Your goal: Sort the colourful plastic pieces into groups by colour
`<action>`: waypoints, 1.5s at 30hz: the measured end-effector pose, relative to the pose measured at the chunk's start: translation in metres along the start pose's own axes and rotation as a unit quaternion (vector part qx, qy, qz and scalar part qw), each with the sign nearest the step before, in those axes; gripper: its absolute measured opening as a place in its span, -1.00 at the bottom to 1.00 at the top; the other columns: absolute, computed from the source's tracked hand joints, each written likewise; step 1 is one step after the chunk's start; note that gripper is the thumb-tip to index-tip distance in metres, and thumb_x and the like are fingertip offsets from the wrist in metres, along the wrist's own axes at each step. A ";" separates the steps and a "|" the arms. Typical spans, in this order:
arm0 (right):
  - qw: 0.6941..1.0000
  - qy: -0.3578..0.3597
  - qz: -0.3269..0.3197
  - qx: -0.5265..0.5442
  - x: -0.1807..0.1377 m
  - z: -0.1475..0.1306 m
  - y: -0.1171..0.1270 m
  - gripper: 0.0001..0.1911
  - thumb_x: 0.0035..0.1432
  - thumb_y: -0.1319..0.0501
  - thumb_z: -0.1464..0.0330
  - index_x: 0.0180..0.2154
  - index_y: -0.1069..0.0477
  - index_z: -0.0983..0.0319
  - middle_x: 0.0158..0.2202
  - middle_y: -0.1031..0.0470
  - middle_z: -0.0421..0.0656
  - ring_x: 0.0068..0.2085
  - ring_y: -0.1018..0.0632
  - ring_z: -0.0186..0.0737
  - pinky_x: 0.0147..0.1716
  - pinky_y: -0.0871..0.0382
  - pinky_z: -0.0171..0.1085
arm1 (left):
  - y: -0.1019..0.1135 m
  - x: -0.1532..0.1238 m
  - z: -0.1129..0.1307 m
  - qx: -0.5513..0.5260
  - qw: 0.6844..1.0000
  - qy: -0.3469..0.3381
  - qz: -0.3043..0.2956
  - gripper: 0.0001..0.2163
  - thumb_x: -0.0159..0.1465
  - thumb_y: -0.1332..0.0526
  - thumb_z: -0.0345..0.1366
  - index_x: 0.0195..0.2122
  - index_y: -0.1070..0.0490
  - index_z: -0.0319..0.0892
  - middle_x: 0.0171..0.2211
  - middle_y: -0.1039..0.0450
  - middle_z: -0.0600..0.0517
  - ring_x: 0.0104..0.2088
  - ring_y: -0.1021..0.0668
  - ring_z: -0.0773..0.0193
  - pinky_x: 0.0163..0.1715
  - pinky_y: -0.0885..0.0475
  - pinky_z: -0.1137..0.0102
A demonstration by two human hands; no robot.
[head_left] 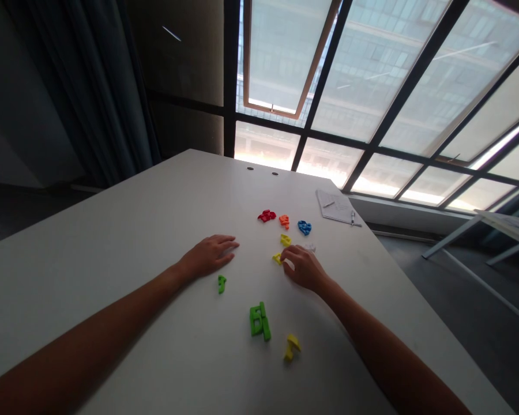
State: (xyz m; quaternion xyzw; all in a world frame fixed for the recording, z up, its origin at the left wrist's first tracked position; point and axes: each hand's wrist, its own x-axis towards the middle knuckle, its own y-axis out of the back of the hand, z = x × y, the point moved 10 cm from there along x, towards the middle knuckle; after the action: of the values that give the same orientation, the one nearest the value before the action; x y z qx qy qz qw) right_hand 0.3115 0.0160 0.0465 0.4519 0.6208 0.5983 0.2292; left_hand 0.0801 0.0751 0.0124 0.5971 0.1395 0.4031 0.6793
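My left hand (210,253) lies on the table with its fingers stretched out, holding nothing. A small green plastic piece (221,283) sits just below it. My right hand (301,266) has curled fingers, and their tips grip the edge of a small yellow plastic piece (277,258). Just beyond these fingers is another yellow piece (285,240), and a whitish piece (310,248) is partly hidden behind the hand. Closer to me are green number- or letter-shaped pieces (259,321) side by side, with a yellow piece (291,347) to their right.
Farther back on the white table (155,207) are red pieces (267,216), orange pieces (284,221) and blue pieces (304,227) in small clusters. A notebook (339,206) with pens rests near the right edge. Windows stand behind, and another table (506,230) is at right.
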 end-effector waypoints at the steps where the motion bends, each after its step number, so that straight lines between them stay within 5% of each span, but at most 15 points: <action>1: 1.000 0.013 -0.002 -0.001 0.000 -0.002 -0.002 -0.82 0.32 -0.17 0.46 -0.10 -0.51 0.21 -0.05 -0.57 -0.06 -0.02 -0.54 -0.17 0.02 -0.36 -0.22 | 0.000 0.000 0.000 0.001 1.000 0.000 -0.001 -0.60 0.46 -0.08 -0.06 0.22 -0.48 -0.04 0.27 -0.43 -0.07 0.21 -0.47 0.06 0.25 -0.38 0.13; 7: 0.999 0.014 -0.001 -0.038 0.001 -0.001 -0.012 -0.71 0.38 -0.14 0.40 0.06 -0.50 0.23 0.07 -0.54 0.00 0.06 -0.49 -0.06 0.13 -0.33 -0.08 | 0.002 0.000 0.001 0.001 1.000 0.001 0.003 -0.60 0.46 -0.08 -0.06 0.20 -0.49 -0.05 0.26 -0.44 -0.07 0.21 -0.48 0.06 0.24 -0.39 0.14; 14: 0.994 -0.025 -0.038 -0.099 -0.001 0.003 -0.020 -0.48 0.41 -0.10 0.31 0.34 -0.27 0.28 0.31 -0.35 0.05 0.17 -0.41 0.05 0.20 -0.28 0.00 | 0.001 0.001 0.001 0.000 1.000 -0.002 -0.001 -0.61 0.46 -0.08 -0.08 0.21 -0.48 -0.04 0.26 -0.43 -0.07 0.21 -0.48 0.06 0.25 -0.38 0.13; 25: 0.992 -0.021 -0.029 -0.119 0.002 -0.002 -0.019 -0.47 0.41 -0.12 0.28 0.34 -0.25 0.23 0.38 -0.22 0.05 0.25 -0.33 0.08 0.22 -0.22 -0.01 | 0.001 0.001 -0.002 -0.007 1.000 -0.008 0.015 -0.62 0.45 -0.10 -0.07 0.20 -0.49 -0.02 0.24 -0.45 -0.07 0.18 -0.50 0.09 0.23 -0.39 0.17; 38: 0.992 -0.012 -0.033 -0.121 0.004 -0.003 -0.024 -0.49 0.42 -0.09 0.25 0.33 -0.29 0.24 0.32 -0.31 0.07 0.27 -0.30 0.11 0.23 -0.16 0.01 | 0.001 0.000 -0.001 0.000 1.000 0.001 0.004 -0.60 0.45 -0.09 -0.05 0.21 -0.49 -0.02 0.25 -0.44 -0.06 0.20 -0.49 0.07 0.23 -0.39 0.15; 45: 0.992 -0.011 -0.029 -0.123 0.008 -0.003 -0.026 -0.44 0.44 -0.07 0.22 0.38 -0.20 0.19 0.45 -0.11 -0.01 0.42 -0.10 0.09 0.35 0.02 0.04 | 0.001 0.001 -0.002 -0.001 1.000 -0.001 0.009 -0.61 0.45 -0.09 -0.06 0.20 -0.49 0.00 0.25 -0.44 -0.05 0.19 -0.49 0.08 0.24 -0.39 0.14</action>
State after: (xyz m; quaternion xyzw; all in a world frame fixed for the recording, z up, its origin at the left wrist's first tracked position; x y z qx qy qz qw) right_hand 0.2976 0.0248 0.0242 0.4088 0.5524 0.6582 0.3075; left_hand 0.0790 0.0770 0.0126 0.5985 0.1331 0.4086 0.6761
